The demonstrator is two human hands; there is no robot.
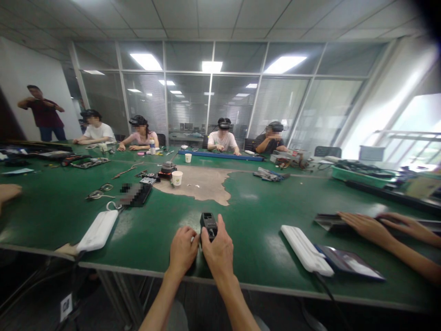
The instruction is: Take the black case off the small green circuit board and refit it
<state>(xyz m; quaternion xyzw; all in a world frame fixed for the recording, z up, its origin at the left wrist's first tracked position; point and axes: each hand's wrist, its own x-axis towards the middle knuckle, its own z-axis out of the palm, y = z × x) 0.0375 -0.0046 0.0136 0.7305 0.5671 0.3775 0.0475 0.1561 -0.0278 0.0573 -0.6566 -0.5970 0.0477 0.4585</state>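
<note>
In front of me, just over the near part of the green table (pixel 262 220), my right hand (pixel 219 248) grips a small black boxy device (pixel 208 220). The thumb lies across its near face and the fingers run along its right side. Dark openings show in the device's upper part, and its lower part is hidden by my hand. Close by on the left, my left hand (pixel 185 248) is closed with curled fingers, its fingertips beside the device. Whatever those fingers hold, if anything, is hidden.
White power banks (pixel 98 230) lie left and right, the right one beside a dark flat packet (pixel 351 262). A co-worker's hands (pixel 372 230) rest on a dark metal strip at right. Paper cups (pixel 177 178), glasses (pixel 99 192) and grey-blue tools (pixel 268 174) lie farther back, with people seated opposite.
</note>
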